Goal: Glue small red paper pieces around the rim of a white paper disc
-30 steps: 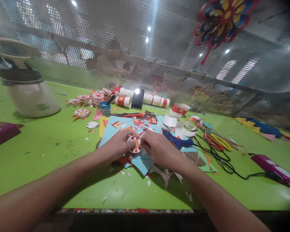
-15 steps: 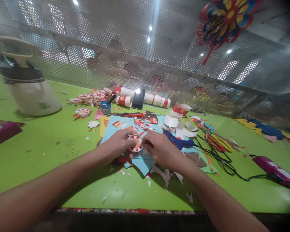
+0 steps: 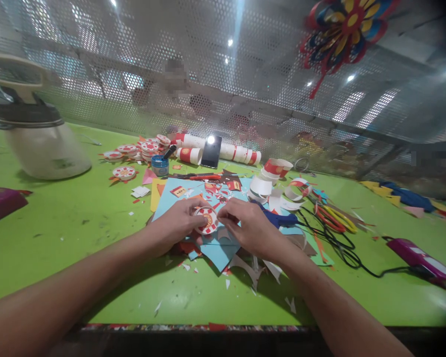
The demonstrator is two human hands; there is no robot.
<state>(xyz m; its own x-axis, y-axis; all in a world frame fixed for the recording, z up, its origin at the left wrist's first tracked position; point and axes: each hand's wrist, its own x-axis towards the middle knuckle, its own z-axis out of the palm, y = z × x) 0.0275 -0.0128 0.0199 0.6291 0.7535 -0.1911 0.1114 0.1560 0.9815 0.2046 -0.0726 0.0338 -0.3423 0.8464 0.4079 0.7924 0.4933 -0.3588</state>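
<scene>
My left hand (image 3: 183,222) grips a round red-and-white paper disc (image 3: 208,225) with a gold emblem in its middle. The thumb lies on the disc's face and the fingers go underneath. My right hand (image 3: 241,218) is closed in a pinch close to the disc's right edge; what sits between its fingertips is too small to make out. Beneath both hands are light blue paper sheets (image 3: 220,255) strewn with red and white scraps. Just behind my right hand lies a blue glue gun (image 3: 280,218), partly covered by the hand.
Similar discs (image 3: 148,148) are piled at the back left beside a blue jar (image 3: 160,165). A phone (image 3: 211,151) leans against paper cups. Scissors (image 3: 336,218), a black cord (image 3: 342,250) and a purple power strip (image 3: 421,258) lie right. A large sprayer bottle (image 3: 40,144) stands left.
The disc's face has turned a little more toward me in my left hand. My right hand stays pinched at its edge. The whole view has shifted slightly.
</scene>
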